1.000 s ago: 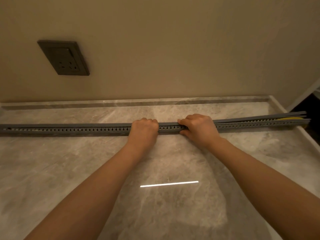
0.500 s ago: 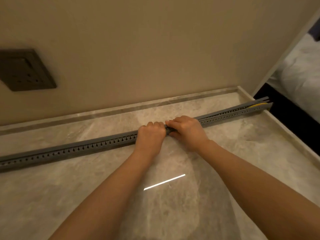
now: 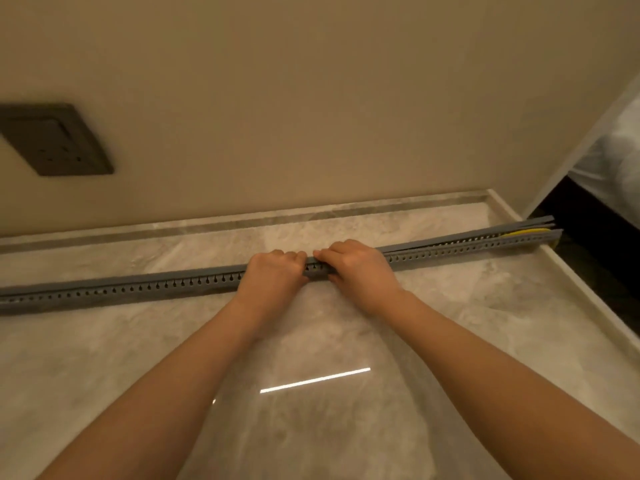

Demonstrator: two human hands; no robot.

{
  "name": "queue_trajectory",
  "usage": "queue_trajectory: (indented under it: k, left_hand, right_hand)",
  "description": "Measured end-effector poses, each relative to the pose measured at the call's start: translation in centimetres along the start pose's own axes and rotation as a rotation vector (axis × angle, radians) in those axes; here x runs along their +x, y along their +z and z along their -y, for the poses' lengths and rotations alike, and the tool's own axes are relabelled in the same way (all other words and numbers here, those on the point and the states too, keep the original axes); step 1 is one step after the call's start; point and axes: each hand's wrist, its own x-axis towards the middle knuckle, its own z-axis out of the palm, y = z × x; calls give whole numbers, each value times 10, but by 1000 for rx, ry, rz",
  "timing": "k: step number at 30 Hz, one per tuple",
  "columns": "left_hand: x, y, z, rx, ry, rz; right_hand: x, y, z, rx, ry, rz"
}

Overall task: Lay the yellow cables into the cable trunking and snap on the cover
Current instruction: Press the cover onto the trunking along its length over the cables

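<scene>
A long grey slotted cable trunking (image 3: 138, 289) lies across the marble top, running from the left edge to the right edge. Its grey cover (image 3: 450, 241) sits flush along the left part and stands slightly raised toward the right end. Yellow cables (image 3: 526, 232) show inside the open right end only. My left hand (image 3: 273, 275) and my right hand (image 3: 356, 268) sit side by side at the middle of the trunking, fingers curled over its top. Their knuckles hide the cover there.
The beige wall (image 3: 311, 98) rises just behind the trunking, with a dark socket plate (image 3: 55, 140) at the left. The marble top (image 3: 311, 427) ends in a raised rim at the right, beyond which lies a dark gap and white bedding (image 3: 616, 157).
My hands have come closer together at the trunking's middle, the right one sliding left. The view has turned right, so the trunking now slants and the socket sits further left.
</scene>
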Motion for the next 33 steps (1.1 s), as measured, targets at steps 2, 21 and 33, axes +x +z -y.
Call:
queue_trajectory:
  k: [2, 21, 33]
  left_hand:
    - [-2, -5, -6, 2, -48, 11]
    - [-3, -13, -20, -59, -144, -3]
    - [-2, -11, -12, -16, -50, 6]
  right_hand:
    - [-4, 0, -12, -14, -114, 49]
    - [-13, -29, -64, -306, -167, 197]
    - [-9, -32, -55, -306, -92, 227]
